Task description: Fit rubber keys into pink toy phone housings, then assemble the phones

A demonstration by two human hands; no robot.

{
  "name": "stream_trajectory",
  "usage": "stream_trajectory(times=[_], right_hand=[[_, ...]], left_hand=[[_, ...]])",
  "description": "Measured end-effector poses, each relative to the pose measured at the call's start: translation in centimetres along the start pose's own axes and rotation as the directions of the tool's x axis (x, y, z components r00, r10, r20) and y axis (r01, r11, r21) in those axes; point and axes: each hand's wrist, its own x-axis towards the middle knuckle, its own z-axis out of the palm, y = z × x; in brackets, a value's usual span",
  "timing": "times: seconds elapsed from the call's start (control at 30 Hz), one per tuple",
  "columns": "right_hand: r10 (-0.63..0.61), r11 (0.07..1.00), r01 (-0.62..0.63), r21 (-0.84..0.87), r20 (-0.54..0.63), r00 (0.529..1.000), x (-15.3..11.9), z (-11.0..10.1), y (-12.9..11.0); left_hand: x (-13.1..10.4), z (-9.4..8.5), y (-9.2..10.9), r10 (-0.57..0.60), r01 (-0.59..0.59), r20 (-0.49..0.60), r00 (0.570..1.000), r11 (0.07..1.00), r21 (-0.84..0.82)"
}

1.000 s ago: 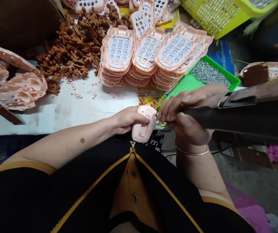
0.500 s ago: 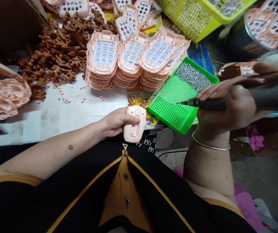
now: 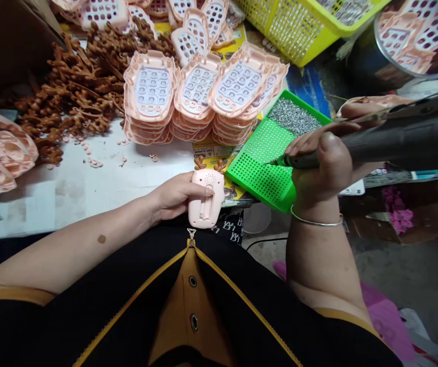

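Observation:
My left hand (image 3: 175, 196) grips a pink toy shell (image 3: 214, 196) at the table's front edge, thumb across its back. Brown antlers (image 3: 200, 163) stick out of the shell's top, and a long recess shows in its back. Wrapped round a dark electric screwdriver (image 3: 379, 142) is my right hand (image 3: 328, 158). The driver's thin tip points left, over the lower part of a green perforated tray (image 3: 259, 176). Small silver screws (image 3: 294, 116) lie heaped in the tray's far part.
Stacks of pink shells with white keypads (image 3: 152, 92) stand behind my left hand. Brown antler pieces (image 3: 84, 86) are piled at the back left. A yellow basket (image 3: 291, 30) and a metal pot (image 3: 375, 46) of shells stand at the back right.
My right hand and the screwdriver have moved left relative to the tray. The whole view has shifted slightly. My left hand still holds the shell.

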Motion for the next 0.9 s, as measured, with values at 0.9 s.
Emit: stream_trajectory(times=[0.9], right_hand=[[-0.096, 0.976, 0.024, 0.218, 0.329, 0.939, -4.1, 9.4, -4.0]], left_hand=[[-0.1, 0.0, -0.9, 0.117, -0.117, 0.058, 0.991, 0.993, -0.008]])
